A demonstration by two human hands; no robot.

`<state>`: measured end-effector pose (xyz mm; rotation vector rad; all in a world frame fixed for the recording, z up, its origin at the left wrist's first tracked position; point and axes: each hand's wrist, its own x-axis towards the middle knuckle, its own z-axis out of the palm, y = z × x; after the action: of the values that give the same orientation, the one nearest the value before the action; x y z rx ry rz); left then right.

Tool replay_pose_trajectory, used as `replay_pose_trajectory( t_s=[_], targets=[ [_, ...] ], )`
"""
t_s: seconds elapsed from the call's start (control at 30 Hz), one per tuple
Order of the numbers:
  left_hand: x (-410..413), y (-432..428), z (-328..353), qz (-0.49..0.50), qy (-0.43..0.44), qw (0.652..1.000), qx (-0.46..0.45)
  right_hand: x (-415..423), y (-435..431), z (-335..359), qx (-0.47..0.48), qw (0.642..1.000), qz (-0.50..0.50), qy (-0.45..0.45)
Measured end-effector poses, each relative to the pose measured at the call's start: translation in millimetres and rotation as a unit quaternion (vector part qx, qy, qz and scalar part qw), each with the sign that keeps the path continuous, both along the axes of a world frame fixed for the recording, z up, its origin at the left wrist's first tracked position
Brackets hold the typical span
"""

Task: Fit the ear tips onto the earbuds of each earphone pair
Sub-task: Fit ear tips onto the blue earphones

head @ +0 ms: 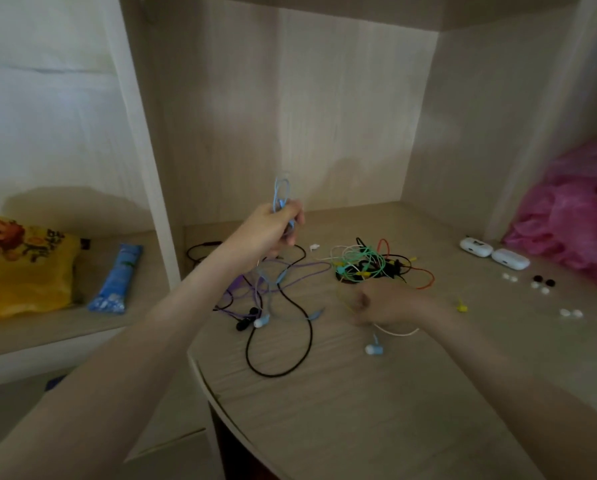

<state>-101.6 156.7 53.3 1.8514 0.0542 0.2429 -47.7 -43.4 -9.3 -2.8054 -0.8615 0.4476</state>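
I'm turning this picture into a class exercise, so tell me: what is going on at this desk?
A person sorts wired earphones on a wooden desk. The left hand holds up a bunched light blue cable. The right hand, blurred, is low over the desk near a light blue earbud. Loose white ear tips lie to the right, beside a tangle of coloured earphones.

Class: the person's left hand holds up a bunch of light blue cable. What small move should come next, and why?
Probably lay the blue cable down from the left hand beside the blue earbud near the right hand. The loose white ear tips lie far right, and both hands are needed for fitting.
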Motion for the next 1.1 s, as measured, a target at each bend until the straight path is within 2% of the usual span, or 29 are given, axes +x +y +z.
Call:
replay_pose_trajectory(
  t_s=[0.1, 0.17, 0.3, 0.37, 0.43, 0.5, 0.57, 0.63, 0.77, 0.83, 0.93, 0.97, 1.03, 1.1],
  targets=[
    [2.3, -4.0, -11.4, 0.004, 0.029, 0.997, 0.068, 2.0, -5.7, 5.5, 0.026, 1.0, 0.012, -0.009],
    [4.3, -8.2, -16.6, -0.014, 0.025, 0.992, 0.121, -1.2, -8.3, 12.2, 0.114, 0.993, -0.006, 0.031],
    [4.1, -13.4, -21.4, -0.078, 0.034, 0.977, 0.195, -6.1, -4.0, 25.4, 0.284, 0.952, -0.038, 0.108],
    [0.8, -15.3, -21.6, -0.14, 0.069, 0.968, 0.196, -6.8, 3.4, 29.0, 0.352, 0.925, -0.04, 0.135],
    [-1.7, -14.6, -22.6, -0.187, 0.099, 0.959, 0.186, -5.8, 11.7, 30.3, 0.439, 0.88, -0.059, 0.171],
    [1.0, -9.7, -25.3, -0.177, 0.091, 0.957, 0.211, -4.0, 18.8, 30.9, 0.507, 0.835, -0.073, 0.203],
    [7.4, -1.4, -28.3, -0.128, 0.074, 0.953, 0.266, -0.7, 25.2, 28.5, 0.54, 0.812, -0.072, 0.208],
    [13.6, 6.9, -30.0, -0.067, 0.071, 0.954, 0.283, 4.0, 29.0, 24.3, 0.528, 0.822, -0.086, 0.194],
    [23.7, 23.5, -33.5, 0.027, 0.085, 0.936, 0.342, 12.5, 29.3, 14.1, 0.412, 0.899, -0.101, 0.113],
    [29.2, 33.3, -38.0, 0.066, 0.095, 0.914, 0.388, 13.8, 25.8, 8.2, 0.336, 0.937, -0.083, 0.044],
    [36.1, 43.8, -43.6, 0.105, 0.128, 0.891, 0.422, 13.6, 19.7, 0.1, 0.164, 0.986, -0.026, -0.032],
    [36.5, 44.3, -44.1, 0.117, 0.147, 0.885, 0.426, 13.3, 18.2, -1.9, 0.121, 0.992, -0.013, -0.031],
    [36.0, 37.6, -44.0, 0.123, 0.187, 0.868, 0.443, 13.3, 14.7, -4.3, 0.096, 0.995, -0.011, -0.023],
    [35.0, 26.9, -45.9, 0.1, 0.234, 0.828, 0.499, 14.5, 12.8, -5.5, 0.097, 0.995, -0.024, -0.028]
  ],
)
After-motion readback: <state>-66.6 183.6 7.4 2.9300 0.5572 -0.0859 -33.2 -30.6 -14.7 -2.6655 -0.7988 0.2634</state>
